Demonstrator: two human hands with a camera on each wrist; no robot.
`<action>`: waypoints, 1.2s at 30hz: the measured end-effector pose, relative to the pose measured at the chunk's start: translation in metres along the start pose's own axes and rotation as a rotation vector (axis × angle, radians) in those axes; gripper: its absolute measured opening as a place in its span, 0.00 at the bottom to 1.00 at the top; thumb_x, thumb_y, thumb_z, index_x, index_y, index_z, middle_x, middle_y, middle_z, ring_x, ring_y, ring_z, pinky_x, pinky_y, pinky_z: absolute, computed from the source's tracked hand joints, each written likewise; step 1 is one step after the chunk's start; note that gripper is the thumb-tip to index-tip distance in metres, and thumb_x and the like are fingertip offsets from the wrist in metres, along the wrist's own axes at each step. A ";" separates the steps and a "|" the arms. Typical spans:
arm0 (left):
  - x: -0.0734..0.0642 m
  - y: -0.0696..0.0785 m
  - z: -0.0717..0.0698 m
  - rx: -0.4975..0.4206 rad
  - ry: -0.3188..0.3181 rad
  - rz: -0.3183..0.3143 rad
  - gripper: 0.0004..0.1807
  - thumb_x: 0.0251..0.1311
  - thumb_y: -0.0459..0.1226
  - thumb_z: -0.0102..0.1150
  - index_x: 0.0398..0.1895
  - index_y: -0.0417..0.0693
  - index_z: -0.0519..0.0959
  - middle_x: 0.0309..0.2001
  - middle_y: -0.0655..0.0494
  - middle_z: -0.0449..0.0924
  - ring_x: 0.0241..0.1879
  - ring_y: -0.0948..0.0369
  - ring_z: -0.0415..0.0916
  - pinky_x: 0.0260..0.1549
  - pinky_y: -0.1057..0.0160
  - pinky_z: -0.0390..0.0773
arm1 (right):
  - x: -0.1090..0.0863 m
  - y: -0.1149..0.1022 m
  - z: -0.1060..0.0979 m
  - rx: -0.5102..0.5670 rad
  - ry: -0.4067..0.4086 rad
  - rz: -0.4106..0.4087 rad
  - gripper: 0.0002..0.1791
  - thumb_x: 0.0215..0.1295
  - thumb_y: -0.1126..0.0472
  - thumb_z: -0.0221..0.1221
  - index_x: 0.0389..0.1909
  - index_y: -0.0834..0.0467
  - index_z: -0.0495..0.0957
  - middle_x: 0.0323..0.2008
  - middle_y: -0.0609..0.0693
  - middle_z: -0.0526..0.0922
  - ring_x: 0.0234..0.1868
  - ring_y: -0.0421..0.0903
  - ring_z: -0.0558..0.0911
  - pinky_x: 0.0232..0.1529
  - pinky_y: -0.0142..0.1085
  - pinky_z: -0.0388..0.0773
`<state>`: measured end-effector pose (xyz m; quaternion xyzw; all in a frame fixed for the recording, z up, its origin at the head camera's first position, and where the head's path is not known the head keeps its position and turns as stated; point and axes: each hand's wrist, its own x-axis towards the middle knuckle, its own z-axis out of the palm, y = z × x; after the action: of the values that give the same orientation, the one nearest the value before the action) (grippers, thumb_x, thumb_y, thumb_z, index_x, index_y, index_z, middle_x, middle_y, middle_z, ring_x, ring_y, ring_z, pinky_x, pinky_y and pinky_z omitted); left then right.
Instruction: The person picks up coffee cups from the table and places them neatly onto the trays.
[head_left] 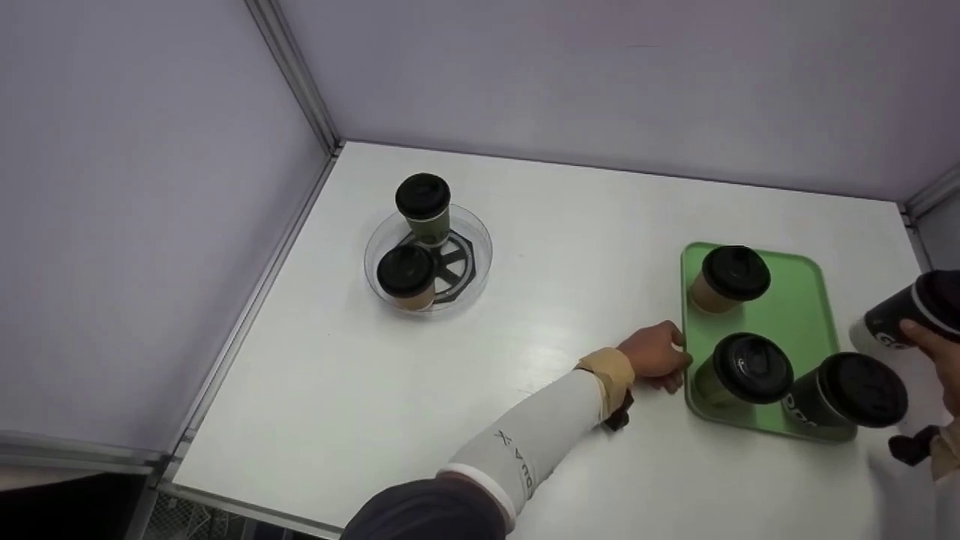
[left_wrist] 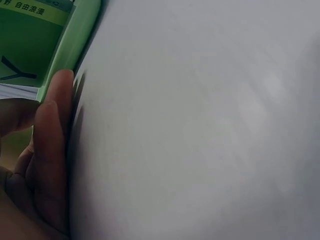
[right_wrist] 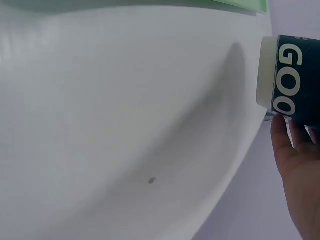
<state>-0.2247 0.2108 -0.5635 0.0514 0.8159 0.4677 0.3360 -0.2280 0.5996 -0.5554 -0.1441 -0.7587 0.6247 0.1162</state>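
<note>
At the left rim of the green tray [head_left: 799, 300] my left hand [head_left: 654, 355] pinches the edge between thumb and fingers, as the left wrist view also shows. My right hand [head_left: 946, 366] grips a dark paper coffee cup [right_wrist: 295, 75] with "GOO" lettering, tilted and held off the table to the right of the tray. On the tray stand a small brown cup [head_left: 712, 295] with a black lid, a green lidded cup [head_left: 712, 384], and a dark lidded cup [head_left: 814, 397] at the near right corner.
A round clear dish [head_left: 480, 266] with a dark spoked pattern stands at the left of the white table [head_left: 570, 255]. In it are a green lidded cup [head_left: 431, 225] and a brown lidded cup [head_left: 415, 298]. Pale panels [head_left: 525, 82] wall the back and left.
</note>
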 end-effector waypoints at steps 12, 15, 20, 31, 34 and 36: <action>0.004 -0.003 -0.002 0.008 0.003 0.001 0.12 0.68 0.40 0.54 0.52 0.53 0.70 0.19 0.55 0.82 0.18 0.61 0.80 0.17 0.66 0.77 | 0.016 -0.022 -0.005 -0.165 -0.053 -0.292 0.43 0.56 0.84 0.57 0.71 0.54 0.61 0.58 0.38 0.70 0.60 0.38 0.68 0.56 0.21 0.64; 0.001 -0.001 -0.002 0.000 0.003 0.008 0.12 0.68 0.39 0.54 0.52 0.52 0.70 0.20 0.53 0.82 0.18 0.61 0.81 0.17 0.65 0.77 | 0.018 -0.028 -0.002 -0.212 -0.025 -0.302 0.44 0.54 0.84 0.58 0.71 0.54 0.62 0.57 0.36 0.70 0.59 0.37 0.68 0.58 0.21 0.63; -0.003 0.001 0.000 -0.005 -0.001 0.008 0.12 0.68 0.38 0.55 0.51 0.51 0.70 0.20 0.52 0.83 0.18 0.60 0.81 0.18 0.65 0.78 | 0.017 -0.037 0.005 -0.264 -0.029 -0.246 0.42 0.55 0.80 0.62 0.70 0.52 0.63 0.53 0.32 0.70 0.56 0.33 0.70 0.59 0.20 0.61; -0.003 -0.001 0.005 -0.017 -0.009 0.018 0.12 0.68 0.38 0.54 0.53 0.50 0.70 0.21 0.52 0.83 0.20 0.59 0.82 0.19 0.65 0.79 | 0.021 -0.053 0.023 -0.332 -0.263 -0.248 0.33 0.53 0.72 0.70 0.62 0.56 0.73 0.47 0.34 0.78 0.50 0.31 0.73 0.50 0.19 0.63; -0.003 -0.001 0.003 -0.015 -0.001 0.022 0.12 0.69 0.39 0.53 0.53 0.51 0.70 0.21 0.52 0.83 0.20 0.60 0.82 0.20 0.65 0.79 | 0.024 -0.054 0.027 -0.351 -0.289 -0.233 0.35 0.52 0.70 0.71 0.63 0.55 0.72 0.50 0.36 0.78 0.52 0.32 0.72 0.54 0.22 0.63; -0.003 -0.001 0.003 -0.016 -0.001 0.028 0.12 0.69 0.39 0.53 0.53 0.50 0.70 0.21 0.52 0.83 0.20 0.59 0.82 0.20 0.65 0.79 | 0.023 -0.054 0.028 -0.355 -0.300 -0.210 0.38 0.53 0.69 0.72 0.66 0.53 0.70 0.52 0.37 0.76 0.53 0.33 0.72 0.59 0.28 0.61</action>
<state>-0.2202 0.2112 -0.5639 0.0604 0.8113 0.4788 0.3301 -0.2634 0.5731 -0.5083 0.0116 -0.8760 0.4805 0.0396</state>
